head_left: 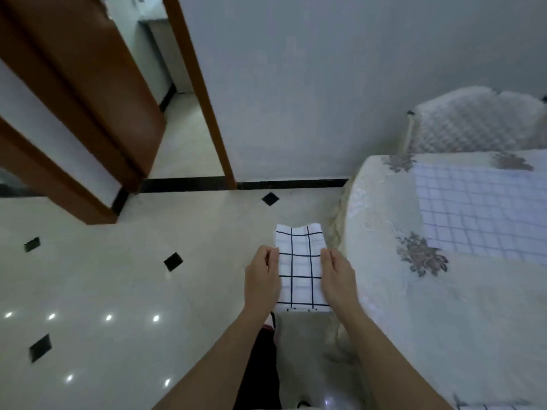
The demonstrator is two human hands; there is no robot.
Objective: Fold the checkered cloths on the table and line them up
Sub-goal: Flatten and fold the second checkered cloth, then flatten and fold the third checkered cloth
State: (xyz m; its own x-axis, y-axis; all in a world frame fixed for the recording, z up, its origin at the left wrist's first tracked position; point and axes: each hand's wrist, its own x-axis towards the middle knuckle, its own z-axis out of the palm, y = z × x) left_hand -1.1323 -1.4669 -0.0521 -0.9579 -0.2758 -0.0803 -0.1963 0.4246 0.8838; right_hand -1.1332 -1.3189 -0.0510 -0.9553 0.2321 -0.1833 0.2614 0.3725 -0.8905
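Folded checkered cloth [300, 267], soft, light, floppy: pinched by its side edges between left hand [262, 276] and right hand [337, 275], left of the table [384, 291]; best gripped at the edges.

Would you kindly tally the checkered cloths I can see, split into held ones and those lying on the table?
Held cloth, between left hand and right hand: 1
Cloth spread on table: 1
Cloth at table's near edge, barely visible: 1
Total: 3
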